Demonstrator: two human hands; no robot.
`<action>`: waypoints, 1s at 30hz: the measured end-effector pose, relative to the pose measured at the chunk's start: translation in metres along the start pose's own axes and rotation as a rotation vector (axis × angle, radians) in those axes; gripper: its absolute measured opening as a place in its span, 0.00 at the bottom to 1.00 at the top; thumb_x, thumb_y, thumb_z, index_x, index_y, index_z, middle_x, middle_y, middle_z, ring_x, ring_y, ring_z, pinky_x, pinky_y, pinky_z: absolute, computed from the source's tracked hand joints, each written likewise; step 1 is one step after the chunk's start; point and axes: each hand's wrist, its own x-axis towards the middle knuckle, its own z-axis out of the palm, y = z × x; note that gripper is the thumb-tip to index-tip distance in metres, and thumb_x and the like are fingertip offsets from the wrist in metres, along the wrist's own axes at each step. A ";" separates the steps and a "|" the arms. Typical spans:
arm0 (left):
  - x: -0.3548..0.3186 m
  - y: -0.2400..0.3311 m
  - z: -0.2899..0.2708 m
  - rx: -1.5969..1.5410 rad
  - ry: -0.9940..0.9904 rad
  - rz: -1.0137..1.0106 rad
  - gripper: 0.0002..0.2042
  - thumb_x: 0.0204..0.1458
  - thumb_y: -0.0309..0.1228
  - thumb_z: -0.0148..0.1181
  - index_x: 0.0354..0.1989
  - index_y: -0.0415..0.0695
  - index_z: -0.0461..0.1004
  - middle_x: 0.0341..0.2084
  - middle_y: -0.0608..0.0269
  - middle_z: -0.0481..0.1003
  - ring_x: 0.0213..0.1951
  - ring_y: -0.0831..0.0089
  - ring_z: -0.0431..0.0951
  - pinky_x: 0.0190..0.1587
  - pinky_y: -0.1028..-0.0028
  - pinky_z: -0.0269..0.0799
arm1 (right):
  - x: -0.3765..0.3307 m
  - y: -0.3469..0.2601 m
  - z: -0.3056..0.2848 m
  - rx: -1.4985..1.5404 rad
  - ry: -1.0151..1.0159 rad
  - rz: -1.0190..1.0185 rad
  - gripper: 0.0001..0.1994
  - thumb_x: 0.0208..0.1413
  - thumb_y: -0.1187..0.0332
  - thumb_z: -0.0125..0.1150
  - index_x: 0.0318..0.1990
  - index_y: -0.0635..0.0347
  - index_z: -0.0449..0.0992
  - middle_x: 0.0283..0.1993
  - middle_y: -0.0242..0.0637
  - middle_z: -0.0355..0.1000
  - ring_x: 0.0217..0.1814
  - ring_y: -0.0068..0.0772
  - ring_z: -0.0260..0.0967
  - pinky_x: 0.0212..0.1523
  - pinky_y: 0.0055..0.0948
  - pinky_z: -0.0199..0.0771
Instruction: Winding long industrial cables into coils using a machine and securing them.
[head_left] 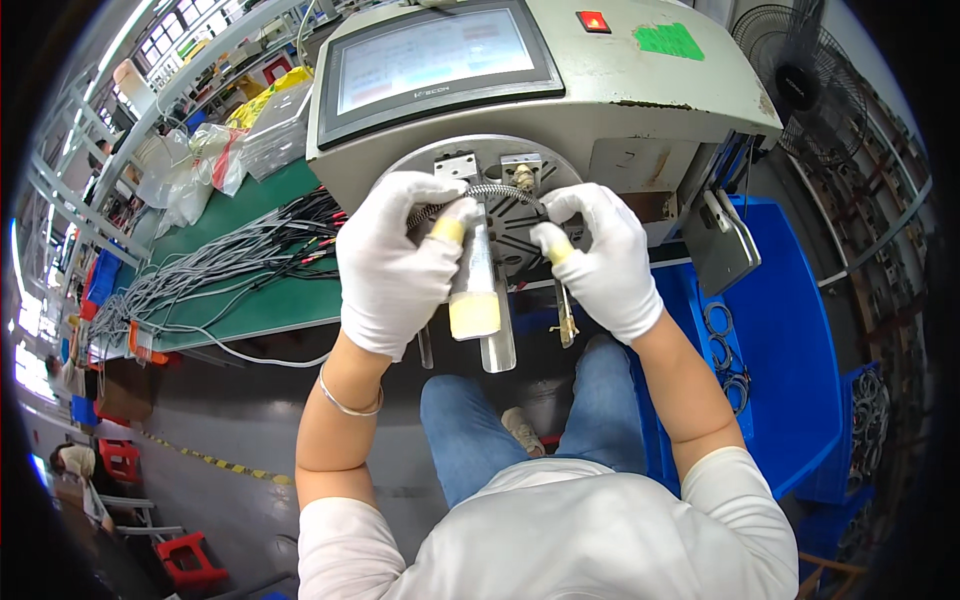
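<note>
Upper centre: left hand (395, 262) and right hand (597, 262), gloved, pinching a coiled grey cable (478, 193) against the machine's round plate (505, 215). Green table (270, 300) with wire bundles (215, 262) left; blue bin (790, 330) right; grey floor (240, 420) below.

White gloves (395, 255), yellow fingertips. Grey ribbed hose (470, 195). Beige machine (620, 90), green sticker (668, 40). Blue bin (790, 330). Green bench (270, 300).

A bundle of grey wires with red ends (230, 262) lay on the green-topped workbench (275, 300). A black standing fan (790, 75) stood beside a blue plastic crate (800, 340) holding coiled cable rings (722, 345).
</note>
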 end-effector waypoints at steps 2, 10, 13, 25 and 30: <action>-0.011 -0.005 -0.012 -0.117 0.006 -0.156 0.08 0.46 0.21 0.65 0.34 0.38 0.73 0.28 0.63 0.76 0.27 0.80 0.74 0.30 0.82 0.69 | 0.003 0.001 0.005 -0.050 -0.001 0.041 0.10 0.43 0.79 0.66 0.33 0.63 0.72 0.33 0.37 0.72 0.34 0.29 0.70 0.40 0.24 0.70; -0.093 -0.102 -0.099 -0.504 -0.140 -0.698 0.08 0.47 0.27 0.62 0.33 0.39 0.70 0.22 0.55 0.73 0.16 0.79 0.66 0.19 0.83 0.61 | 0.008 0.003 0.014 0.117 0.101 0.001 0.08 0.46 0.80 0.65 0.33 0.63 0.71 0.33 0.33 0.69 0.33 0.22 0.66 0.38 0.20 0.68; -0.130 -0.137 -0.115 -0.458 -0.179 -0.789 0.07 0.45 0.25 0.61 0.32 0.38 0.71 0.22 0.54 0.73 0.18 0.77 0.68 0.21 0.81 0.63 | 0.008 -0.002 0.017 0.162 0.100 0.058 0.07 0.48 0.79 0.64 0.34 0.63 0.72 0.34 0.30 0.68 0.34 0.19 0.65 0.38 0.18 0.66; -0.130 -0.152 -0.129 -0.418 -0.172 -0.839 0.07 0.43 0.24 0.59 0.31 0.37 0.72 0.22 0.53 0.74 0.18 0.76 0.68 0.23 0.79 0.65 | -0.017 0.003 -0.026 0.168 0.169 0.218 0.05 0.56 0.79 0.54 0.39 0.64 0.74 0.40 0.34 0.71 0.39 0.22 0.69 0.43 0.22 0.70; -0.098 -0.119 -0.141 -0.349 -0.188 -0.722 0.08 0.43 0.27 0.61 0.30 0.36 0.72 0.20 0.55 0.73 0.19 0.76 0.69 0.24 0.79 0.66 | -0.027 0.016 -0.058 0.157 0.225 0.299 0.04 0.59 0.76 0.53 0.39 0.62 0.74 0.39 0.32 0.72 0.37 0.20 0.69 0.43 0.20 0.68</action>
